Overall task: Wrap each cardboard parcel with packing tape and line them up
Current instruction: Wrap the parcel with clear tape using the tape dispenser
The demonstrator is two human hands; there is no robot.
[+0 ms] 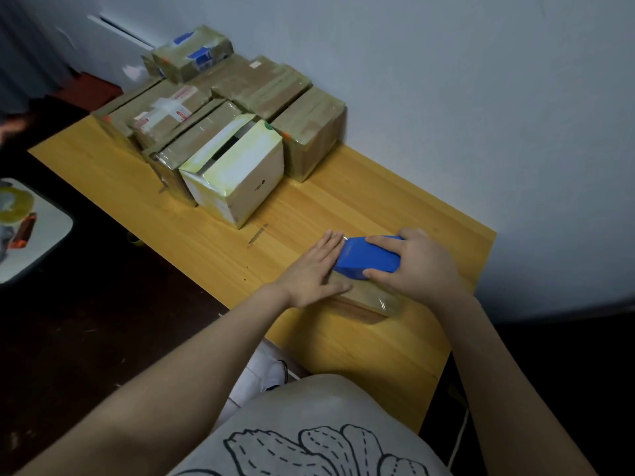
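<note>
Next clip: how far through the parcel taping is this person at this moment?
Done: brown parcels glossy with tape sit grouped at the table's far end. In hand: the right hand holds a blue tape dispenser on a flat parcel while the left hand presses it down. Left: finishing this parcel and setting it with the rest; the white box shows a gap at its top and may need more tape.

Dim, soft indoor light, slightly blurry, with wide-angle bending at edges.
</note>
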